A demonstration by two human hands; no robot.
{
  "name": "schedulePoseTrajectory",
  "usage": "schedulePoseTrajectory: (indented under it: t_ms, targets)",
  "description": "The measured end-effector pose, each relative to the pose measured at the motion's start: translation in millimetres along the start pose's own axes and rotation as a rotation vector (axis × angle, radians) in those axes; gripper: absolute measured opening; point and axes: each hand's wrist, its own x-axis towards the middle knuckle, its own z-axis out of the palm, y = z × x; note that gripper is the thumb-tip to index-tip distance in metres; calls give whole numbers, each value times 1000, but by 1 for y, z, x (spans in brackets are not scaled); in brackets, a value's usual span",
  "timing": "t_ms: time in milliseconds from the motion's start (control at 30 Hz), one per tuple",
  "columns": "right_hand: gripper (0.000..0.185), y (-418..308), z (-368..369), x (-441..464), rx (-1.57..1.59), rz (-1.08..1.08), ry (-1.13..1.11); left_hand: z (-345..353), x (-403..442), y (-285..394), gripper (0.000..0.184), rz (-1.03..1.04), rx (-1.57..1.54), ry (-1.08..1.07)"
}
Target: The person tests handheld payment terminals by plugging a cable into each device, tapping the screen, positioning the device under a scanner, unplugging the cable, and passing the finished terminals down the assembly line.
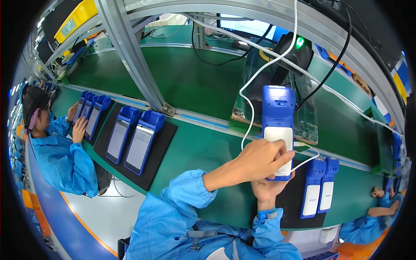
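A blue handheld payment terminal [278, 110] with a white back cover is held up over the bench, its back facing me. My right hand [271, 190] grips its lower end from beneath. Across the white cover lies my left hand [260, 160], fingers curled and thumb against the index finger at the terminal's edge; what they pinch, if anything, is hidden. A thin white cable [310, 159] runs to the terminal's lower right side. On a black mat to the right, two similar terminals [311, 199] rest back up. Two more terminals [141, 143] lie screen up on a mat at left.
A black scanner [299, 50] with a green light stands behind a clear box [247, 97]. White and black cables hang nearby. A metal frame post [130, 52] rises from the bench [208, 160]. At left a co-worker [65, 151] handles terminals; another person's arm [381, 212] shows at right.
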Motion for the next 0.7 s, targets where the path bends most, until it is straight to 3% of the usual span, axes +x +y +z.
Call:
schedulePoseTrajectory:
  t_ms: [133,700]
  targets:
    - [59,2,0,1,17,-60,103,-3,2,-1,39,-6,-11,-9]
    - [62,3,-5,5,176,58,-7,-3,3,1,41,-29,5,18]
